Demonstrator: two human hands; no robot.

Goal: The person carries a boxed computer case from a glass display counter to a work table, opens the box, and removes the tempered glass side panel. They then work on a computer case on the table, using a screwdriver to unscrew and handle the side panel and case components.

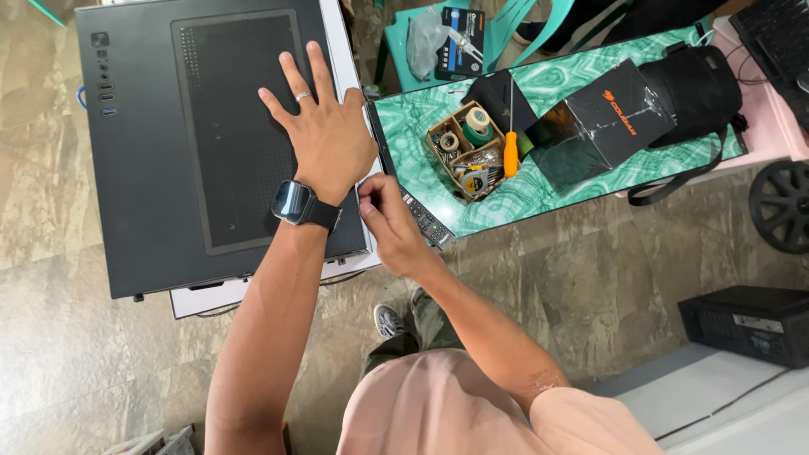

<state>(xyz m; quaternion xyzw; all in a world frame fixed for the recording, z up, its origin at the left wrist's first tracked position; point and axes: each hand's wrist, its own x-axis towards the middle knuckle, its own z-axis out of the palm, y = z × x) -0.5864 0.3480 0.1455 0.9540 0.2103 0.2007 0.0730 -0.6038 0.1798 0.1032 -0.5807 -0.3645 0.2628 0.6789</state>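
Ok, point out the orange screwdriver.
In the head view, the screwdriver lies on the green table, right of the PC case, between the cardboard parts box and the black box.

A: Where does the one view look from?

B: From the person's head, almost straight down. The pink-shirted chest and both forearms run up from the bottom edge.

A: How near?

B: About arm's reach. The left hand (324,126) lies centre-left on the black metal computer case (160,143) filling the upper left; the right hand (389,221) sits mid-frame beside it.

A: And farther out?

B: The green marble-patterned table (590,181) crosses the upper right, stone-tile floor (548,278) below. There's no second view to share anything with
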